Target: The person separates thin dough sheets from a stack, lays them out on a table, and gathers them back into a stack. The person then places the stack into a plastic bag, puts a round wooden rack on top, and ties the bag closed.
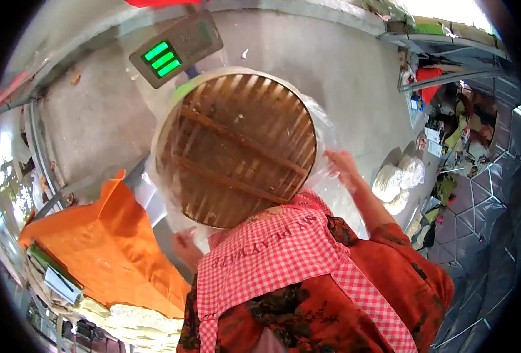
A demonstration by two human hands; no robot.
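A round slatted wooden basket (237,144) with two crossbars is in front of my apron. Clear plastic film (320,120) lies around its rim. My right hand (341,167) is at the basket's right side, its fingers closed on the edge of the film. At the lower left of the basket, my left hand (187,246) is beside the film, blurred, and its grip cannot be made out. Just beyond the basket at the upper left is a scale display (162,59) with three green lit rows.
An orange sheet (110,241) covers something at the left, with pale packs (140,320) below it. White wrapped bundles (398,179) sit on the right. A metal-framed rack (448,73) and mixed items (466,129) stand farther right.
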